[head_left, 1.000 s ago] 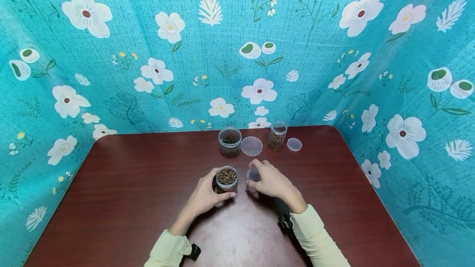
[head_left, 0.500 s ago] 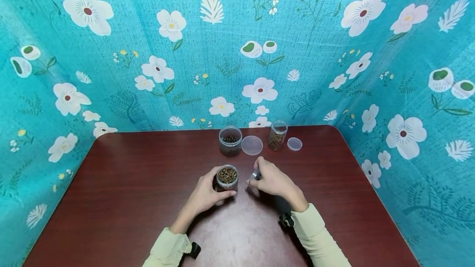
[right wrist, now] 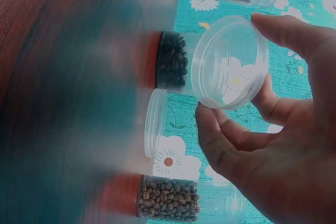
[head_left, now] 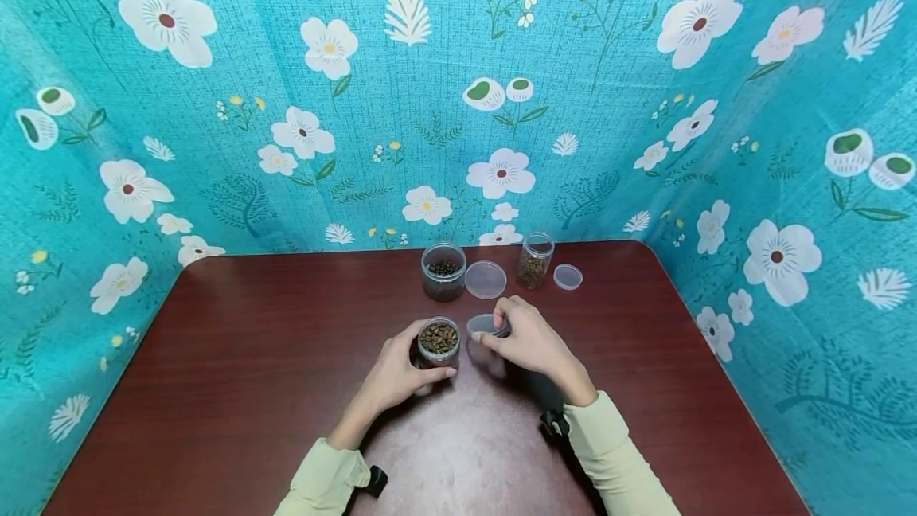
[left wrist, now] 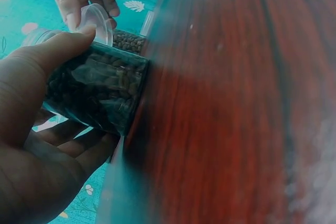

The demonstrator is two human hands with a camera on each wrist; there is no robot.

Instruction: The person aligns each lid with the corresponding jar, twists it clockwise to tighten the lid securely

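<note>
My left hand (head_left: 392, 373) grips a clear jar (head_left: 438, 357) filled near its rim with brown coffee beans, standing upright on the table. In the left wrist view, the thumb and fingers wrap round the jar (left wrist: 100, 85) from opposite sides. Just to the right, my right hand (head_left: 533, 347) pinches a clear round lid (head_left: 481, 325), held apart from the jar. The right wrist view has the thumb and fingertips at the edge of this lid (right wrist: 231, 61), with its hollow side partly visible.
Behind the hands stand a wide open jar (head_left: 444, 281) with dark beans and a taller open jar (head_left: 535, 265) partly filled with beans. A large lid (head_left: 485, 281) and a small lid (head_left: 568, 277) lie beside them. A floral cloth (head_left: 430, 102) hangs behind the table (head_left: 251, 341).
My right hand has turned the lid up on edge, then tilted it over again, shifting slightly away from me. The left hand and its jar have stayed in place.
</note>
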